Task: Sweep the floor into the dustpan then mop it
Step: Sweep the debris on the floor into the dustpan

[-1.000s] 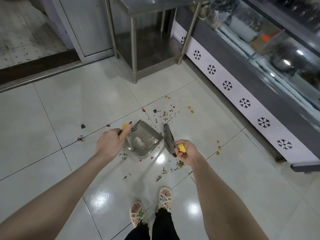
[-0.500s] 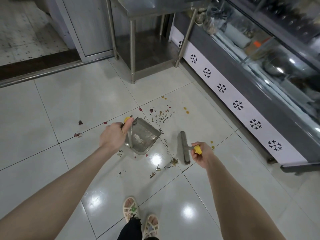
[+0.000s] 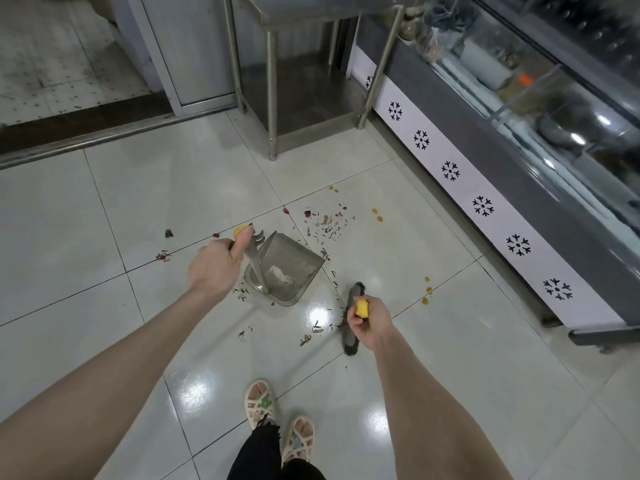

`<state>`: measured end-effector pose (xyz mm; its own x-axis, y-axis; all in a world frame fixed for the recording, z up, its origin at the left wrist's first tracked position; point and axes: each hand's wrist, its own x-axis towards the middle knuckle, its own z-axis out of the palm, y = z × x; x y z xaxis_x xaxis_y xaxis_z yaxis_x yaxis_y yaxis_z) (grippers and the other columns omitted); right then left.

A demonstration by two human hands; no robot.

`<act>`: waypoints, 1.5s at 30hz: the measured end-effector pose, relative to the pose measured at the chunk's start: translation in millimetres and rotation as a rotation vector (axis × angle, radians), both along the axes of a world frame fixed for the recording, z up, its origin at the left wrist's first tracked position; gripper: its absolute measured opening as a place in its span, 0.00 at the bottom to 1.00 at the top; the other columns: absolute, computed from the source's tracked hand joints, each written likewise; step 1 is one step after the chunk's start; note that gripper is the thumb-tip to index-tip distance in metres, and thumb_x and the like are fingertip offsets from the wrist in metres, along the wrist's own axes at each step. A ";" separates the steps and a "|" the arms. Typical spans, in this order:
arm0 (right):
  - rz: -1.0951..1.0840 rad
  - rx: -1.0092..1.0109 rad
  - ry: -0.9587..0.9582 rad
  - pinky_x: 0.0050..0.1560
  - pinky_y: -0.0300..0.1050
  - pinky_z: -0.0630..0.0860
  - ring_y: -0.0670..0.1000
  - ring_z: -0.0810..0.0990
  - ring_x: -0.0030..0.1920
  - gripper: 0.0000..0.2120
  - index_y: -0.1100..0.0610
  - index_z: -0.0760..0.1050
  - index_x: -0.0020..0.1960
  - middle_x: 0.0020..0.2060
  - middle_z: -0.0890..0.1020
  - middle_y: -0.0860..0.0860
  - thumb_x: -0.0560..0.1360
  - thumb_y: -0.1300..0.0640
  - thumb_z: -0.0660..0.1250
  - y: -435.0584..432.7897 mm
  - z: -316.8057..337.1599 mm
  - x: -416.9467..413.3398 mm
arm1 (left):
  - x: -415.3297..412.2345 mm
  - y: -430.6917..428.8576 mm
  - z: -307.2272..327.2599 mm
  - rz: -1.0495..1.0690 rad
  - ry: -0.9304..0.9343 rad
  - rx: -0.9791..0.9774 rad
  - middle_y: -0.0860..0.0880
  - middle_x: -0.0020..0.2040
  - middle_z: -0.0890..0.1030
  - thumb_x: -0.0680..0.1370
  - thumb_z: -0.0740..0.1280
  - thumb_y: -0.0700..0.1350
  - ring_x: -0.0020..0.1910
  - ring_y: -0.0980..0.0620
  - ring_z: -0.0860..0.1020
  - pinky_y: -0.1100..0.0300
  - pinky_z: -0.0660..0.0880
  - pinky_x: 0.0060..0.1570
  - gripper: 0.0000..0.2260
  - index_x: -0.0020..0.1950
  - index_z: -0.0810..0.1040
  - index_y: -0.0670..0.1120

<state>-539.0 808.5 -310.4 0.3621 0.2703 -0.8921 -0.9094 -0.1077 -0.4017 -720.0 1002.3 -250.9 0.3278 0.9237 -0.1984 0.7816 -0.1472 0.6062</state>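
Sweeping step; dustpan (image 3: 284, 271) at frame centre, broom head (image 3: 350, 320) just right of it.

Left hand (image 3: 214, 268) fingers clamped on dustpan handle, right hand (image 3: 369, 322) clamped on the yellow-capped broom handle. Debris (image 3: 329, 223) looks light, dry and easily scattered; pan looks rigid and light. Hold both near the yellow ends.

Both forearms are bare from the lower edge of the view up to the left hand (image 3: 214, 268) and the right hand (image 3: 370, 318), with no sleeves, watch or rings to be seen. The legs are in black trousers (image 3: 268, 457) whose hems look frayed at the ankle. On the feet are pale open-weave sandals (image 3: 260, 403) with crossing straps and small coloured flower trims, one green and one bluish, the toes showing through.
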 end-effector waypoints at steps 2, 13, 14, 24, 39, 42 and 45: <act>-0.017 0.020 0.001 0.16 0.32 0.59 0.48 0.70 0.18 0.08 0.59 0.65 0.39 0.32 0.66 0.53 0.74 0.68 0.60 9.1 0.7 0.4 | -2.0 2.5 -2.5 0.017 -0.006 -0.007 0.42 0.42 0.81 0.77 0.50 0.66 0.47 0.40 0.77 0.53 0.70 0.45 0.33 0.41 0.78 0.38; -0.042 0.162 0.037 0.15 0.33 0.60 0.46 0.70 0.18 0.09 0.58 0.63 0.38 0.31 0.69 0.55 0.73 0.67 0.59 58.5 -2.0 12.3 | -4.0 28.0 -6.8 -0.034 -0.001 0.007 0.41 0.41 0.81 0.77 0.51 0.66 0.46 0.40 0.75 0.54 0.68 0.44 0.33 0.41 0.78 0.37; -0.056 0.177 0.040 0.15 0.33 0.60 0.46 0.70 0.18 0.10 0.57 0.63 0.37 0.27 0.68 0.53 0.74 0.67 0.59 56.4 0.5 15.8 | -3.0 28.5 -6.2 -0.044 0.001 0.010 0.41 0.41 0.81 0.78 0.51 0.65 0.46 0.40 0.76 0.54 0.68 0.43 0.33 0.41 0.78 0.37; 0.007 0.071 -0.032 0.15 0.33 0.60 0.46 0.69 0.17 0.10 0.57 0.63 0.37 0.31 0.65 0.52 0.73 0.66 0.60 -5.9 24.7 34.8 | 6.1 -3.9 5.4 -0.083 0.005 0.034 0.41 0.42 0.81 0.78 0.51 0.65 0.46 0.41 0.75 0.55 0.66 0.43 0.32 0.42 0.78 0.38; -0.251 -0.089 -0.113 0.16 0.33 0.61 0.47 0.69 0.17 0.06 0.59 0.65 0.39 0.30 0.67 0.53 0.73 0.66 0.58 -91.8 27.3 -46.1 | -24.7 -5.5 11.5 -0.275 -0.040 -0.017 0.42 0.39 0.78 0.78 0.50 0.66 0.43 0.42 0.74 0.55 0.67 0.41 0.32 0.40 0.78 0.40; -0.311 -0.121 -0.116 0.16 0.33 0.61 0.47 0.69 0.17 0.05 0.58 0.65 0.40 0.29 0.67 0.53 0.73 0.65 0.59 -94.7 17.9 -83.0 | -38.3 6.2 13.6 -0.366 -0.059 -0.009 0.43 0.38 0.78 0.78 0.50 0.66 0.43 0.42 0.74 0.55 0.67 0.42 0.32 0.40 0.77 0.40; -0.390 -0.120 -0.100 0.16 0.33 0.61 0.47 0.69 0.17 0.06 0.58 0.64 0.39 0.29 0.66 0.53 0.74 0.66 0.58 -93.8 10.9 -119.1 | -49.3 15.6 14.6 -0.432 -0.073 -0.001 0.45 0.35 0.77 0.78 0.50 0.66 0.42 0.42 0.74 0.55 0.67 0.42 0.32 0.39 0.77 0.40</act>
<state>-658.2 714.7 -299.6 0.5035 -0.0080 -0.8639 -0.8483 0.1852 -0.4961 -769.3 1018.0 -236.3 0.6975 0.6982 -0.1610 0.6032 -0.4509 0.6579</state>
